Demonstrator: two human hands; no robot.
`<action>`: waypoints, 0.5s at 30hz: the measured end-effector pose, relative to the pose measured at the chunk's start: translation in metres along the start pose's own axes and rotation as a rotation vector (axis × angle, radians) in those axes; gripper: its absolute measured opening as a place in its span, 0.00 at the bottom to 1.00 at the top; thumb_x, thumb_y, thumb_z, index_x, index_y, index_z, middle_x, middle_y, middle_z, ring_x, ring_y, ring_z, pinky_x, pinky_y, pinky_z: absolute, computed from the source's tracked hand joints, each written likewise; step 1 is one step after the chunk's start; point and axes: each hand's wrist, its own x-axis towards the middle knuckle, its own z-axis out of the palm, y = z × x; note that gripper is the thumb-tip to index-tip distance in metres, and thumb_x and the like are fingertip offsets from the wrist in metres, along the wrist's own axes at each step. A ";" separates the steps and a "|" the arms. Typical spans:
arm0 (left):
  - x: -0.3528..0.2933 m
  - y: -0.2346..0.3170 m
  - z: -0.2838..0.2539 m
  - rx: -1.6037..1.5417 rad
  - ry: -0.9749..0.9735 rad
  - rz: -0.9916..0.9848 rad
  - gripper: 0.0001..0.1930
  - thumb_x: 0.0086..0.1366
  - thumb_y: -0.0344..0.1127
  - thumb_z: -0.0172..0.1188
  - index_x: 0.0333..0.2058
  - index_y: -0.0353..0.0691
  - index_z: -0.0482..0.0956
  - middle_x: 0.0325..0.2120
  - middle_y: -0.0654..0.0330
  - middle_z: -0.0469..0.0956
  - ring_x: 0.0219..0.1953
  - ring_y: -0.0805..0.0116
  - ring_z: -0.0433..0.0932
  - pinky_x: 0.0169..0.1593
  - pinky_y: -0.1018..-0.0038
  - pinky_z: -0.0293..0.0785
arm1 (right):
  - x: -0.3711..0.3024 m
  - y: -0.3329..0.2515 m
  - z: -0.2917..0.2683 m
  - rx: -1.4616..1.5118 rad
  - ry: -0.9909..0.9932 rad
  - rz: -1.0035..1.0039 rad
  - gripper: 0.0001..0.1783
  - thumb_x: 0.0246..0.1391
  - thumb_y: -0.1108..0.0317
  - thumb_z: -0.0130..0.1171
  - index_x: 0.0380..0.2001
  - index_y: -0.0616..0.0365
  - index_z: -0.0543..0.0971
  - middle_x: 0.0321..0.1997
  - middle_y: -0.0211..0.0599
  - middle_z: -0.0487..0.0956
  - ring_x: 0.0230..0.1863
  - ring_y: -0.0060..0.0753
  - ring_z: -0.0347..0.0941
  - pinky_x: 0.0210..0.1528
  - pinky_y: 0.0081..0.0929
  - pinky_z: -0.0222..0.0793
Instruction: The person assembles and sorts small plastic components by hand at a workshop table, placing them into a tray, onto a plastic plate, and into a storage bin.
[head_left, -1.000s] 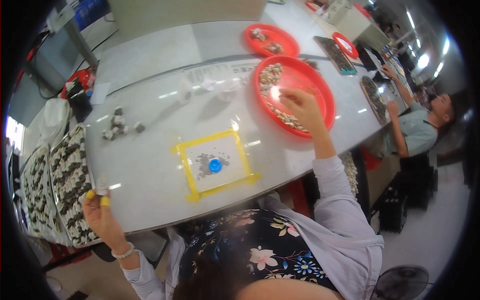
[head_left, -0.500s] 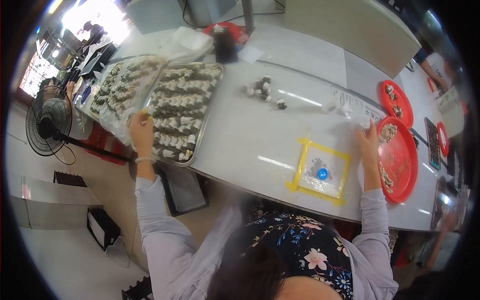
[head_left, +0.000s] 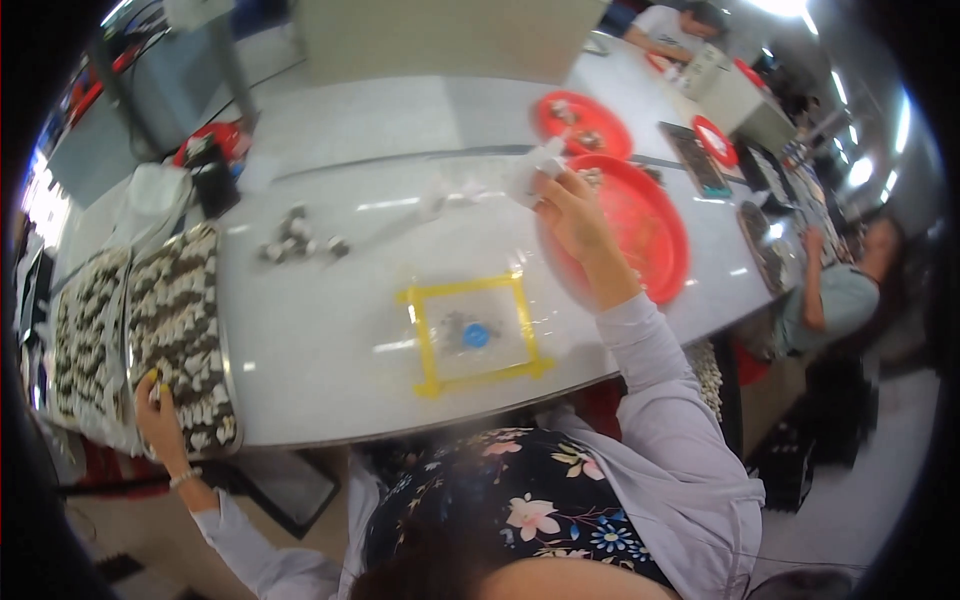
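Observation:
My left hand is at the near left edge of a metal tray filled with rows of small dark-and-white pieces. Its fingers are curled together, with yellow showing at the tips; what they hold, if anything, is too small to make out. Over the left rim of a round red tray, my right hand pinches a thin, whitish, see-through sheet, blurred by motion. Small pale pieces lie inside that red tray, partly hidden behind my hand.
A yellow-taped square with a blue cap is on the white table. Loose dark-and-white pieces lie further back. Another red tray stands behind the first. Other people work at the right; a plastic-covered tray is far left.
The view has swung to the right. My right hand has lifted from beside the red tray, with the whitish sheet now in it. My left hand has shifted nearer along the metal tray's left side.

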 end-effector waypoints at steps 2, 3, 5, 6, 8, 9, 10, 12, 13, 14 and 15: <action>-0.002 0.016 0.021 -0.066 0.101 0.023 0.15 0.57 0.24 0.49 0.44 0.28 0.70 0.43 0.55 0.72 0.43 0.65 0.71 0.47 0.74 0.66 | -0.007 -0.030 0.007 0.066 -0.025 -0.019 0.16 0.51 0.69 0.55 0.45 0.60 0.70 0.41 0.31 0.73 0.43 0.26 0.68 0.44 0.25 0.64; -0.007 0.034 0.027 -0.034 0.119 0.091 0.15 0.57 0.23 0.49 0.44 0.28 0.70 0.43 0.55 0.72 0.44 0.65 0.71 0.48 0.74 0.65 | -0.009 -0.045 0.011 0.004 -0.071 -0.039 0.17 0.51 0.70 0.55 0.45 0.61 0.70 0.42 0.32 0.73 0.44 0.27 0.69 0.46 0.26 0.64; -0.024 0.083 0.038 -0.037 0.178 0.239 0.14 0.56 0.20 0.48 0.43 0.28 0.71 0.44 0.53 0.73 0.45 0.62 0.71 0.50 0.72 0.64 | -0.004 -0.063 0.009 -0.072 -0.141 -0.092 0.19 0.50 0.70 0.55 0.47 0.62 0.70 0.42 0.34 0.74 0.46 0.29 0.69 0.51 0.27 0.63; -0.037 0.113 0.041 -0.089 0.144 0.255 0.13 0.56 0.20 0.49 0.42 0.28 0.71 0.43 0.53 0.73 0.45 0.61 0.71 0.50 0.71 0.65 | -0.002 -0.072 0.012 -0.073 -0.146 -0.107 0.19 0.50 0.70 0.55 0.47 0.62 0.70 0.42 0.34 0.74 0.46 0.29 0.69 0.51 0.27 0.63; -0.057 0.143 0.064 -0.164 0.130 0.406 0.12 0.54 0.19 0.50 0.39 0.31 0.72 0.42 0.52 0.74 0.45 0.59 0.72 0.49 0.69 0.66 | -0.005 -0.096 0.023 -0.138 -0.216 -0.218 0.19 0.49 0.70 0.56 0.46 0.62 0.71 0.40 0.34 0.75 0.45 0.28 0.70 0.51 0.26 0.63; -0.069 0.163 0.074 -0.184 0.092 0.465 0.12 0.53 0.19 0.50 0.38 0.31 0.72 0.42 0.52 0.74 0.44 0.58 0.72 0.49 0.68 0.66 | -0.006 -0.105 0.026 -0.159 -0.235 -0.254 0.20 0.48 0.69 0.58 0.46 0.62 0.72 0.40 0.34 0.75 0.44 0.27 0.70 0.49 0.25 0.64; -0.081 0.176 0.084 -0.211 0.038 0.490 0.12 0.52 0.19 0.51 0.37 0.32 0.72 0.41 0.51 0.74 0.44 0.57 0.72 0.49 0.68 0.66 | -0.009 -0.112 0.029 -0.158 -0.237 -0.270 0.20 0.48 0.69 0.58 0.46 0.62 0.72 0.40 0.34 0.75 0.44 0.27 0.70 0.49 0.25 0.64; -0.104 0.195 0.105 -0.275 -0.066 0.509 0.12 0.50 0.21 0.53 0.36 0.32 0.72 0.40 0.50 0.73 0.44 0.54 0.72 0.49 0.66 0.66 | -0.016 -0.126 0.035 -0.287 -0.264 -0.374 0.19 0.52 0.67 0.57 0.46 0.64 0.69 0.42 0.35 0.74 0.45 0.28 0.69 0.49 0.27 0.64; -0.113 0.201 0.114 -0.312 -0.120 0.499 0.13 0.49 0.22 0.54 0.36 0.32 0.72 0.40 0.49 0.73 0.44 0.52 0.71 0.49 0.65 0.66 | -0.020 -0.130 0.038 -0.285 -0.269 -0.381 0.19 0.52 0.67 0.57 0.46 0.64 0.69 0.42 0.35 0.74 0.45 0.28 0.69 0.49 0.27 0.64; -0.120 0.205 0.122 -0.311 -0.116 0.503 0.13 0.49 0.22 0.54 0.36 0.32 0.72 0.40 0.49 0.73 0.44 0.52 0.71 0.49 0.65 0.66 | -0.024 -0.132 0.040 -0.324 -0.269 -0.369 0.19 0.51 0.67 0.56 0.46 0.64 0.69 0.42 0.34 0.74 0.44 0.27 0.69 0.49 0.26 0.64; -0.128 0.207 0.130 -0.296 -0.164 0.485 0.14 0.48 0.22 0.54 0.37 0.32 0.72 0.41 0.49 0.72 0.45 0.51 0.70 0.49 0.64 0.65 | -0.028 -0.131 0.040 -0.364 -0.268 -0.351 0.19 0.51 0.68 0.56 0.46 0.64 0.69 0.42 0.34 0.74 0.44 0.26 0.69 0.49 0.26 0.64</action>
